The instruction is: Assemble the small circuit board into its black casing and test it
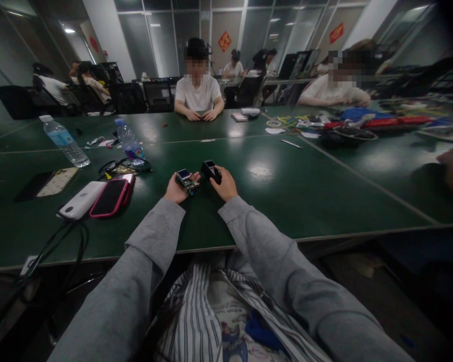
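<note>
Circuit board [189, 182]: lying in the left grip [176, 189], small screen upward, raised just over the near part of the green worktop [272, 211].
Left grip: palm up, narrowed loosely around the board, fingers showing past its far edge.
Black casing [211, 172]: in the right grip [225, 185], just beside the board, apart from it.
Right grip: closed on the casing, thumb over the top; from where I'm standing, the underside is hard to make out.
Slip risk: the board could, I'd say, slide off if that palm tipped, since little seems to press it down.
Knock risk: bringing the casing in too fast or crooked might scrape the screen or catch exposed parts.
Held items, counted: one board, one casing.
Bottles, counted: two, one white-capped [65, 142], one blue-capped [129, 141].
Left-side devices, counted: one white device [83, 200], one pink-edged phone [110, 197] beside it; whatever red thing sits under the phone, I can't tell.
Pens, counted: one thin pen-like stick [291, 144], farther right.
</note>
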